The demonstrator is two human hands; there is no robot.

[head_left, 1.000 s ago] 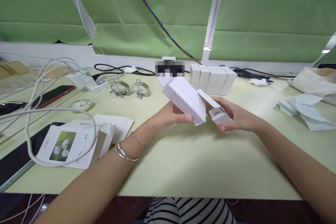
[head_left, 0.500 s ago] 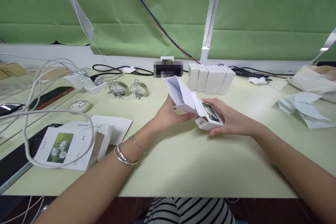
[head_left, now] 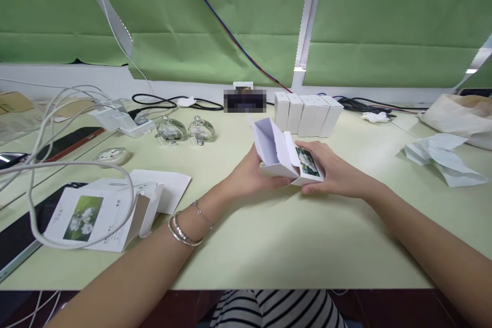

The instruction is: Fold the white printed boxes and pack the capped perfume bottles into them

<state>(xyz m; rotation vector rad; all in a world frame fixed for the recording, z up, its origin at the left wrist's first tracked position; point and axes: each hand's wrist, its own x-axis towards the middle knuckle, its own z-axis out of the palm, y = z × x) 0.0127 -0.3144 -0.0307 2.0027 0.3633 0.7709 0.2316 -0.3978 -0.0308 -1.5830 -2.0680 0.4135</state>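
Over the middle of the table, my left hand (head_left: 251,171) is closed around a white folded cardboard insert (head_left: 271,148) with a hollow side facing up. My right hand (head_left: 336,171) grips a small white box (head_left: 308,162) with a white-flower picture on green, fingers along its far side and thumb at the near side. The insert's right end meets the box's left, opened end; how far it reaches inside is hidden by the flap. Two clear round glass bottles (head_left: 170,130) stand beyond my left hand.
Several white boxes (head_left: 307,115) stand in a row at the back. An opened flower-print carton (head_left: 111,215) lies at left under a looping white cable (head_left: 80,164). Phones, a power strip (head_left: 128,122) and more cables crowd the left; crumpled paper (head_left: 444,156) lies right.
The insert in my left hand has moved right and slightly down, against the box's open end. My right hand keeps its grip on the box, which has shifted slightly.
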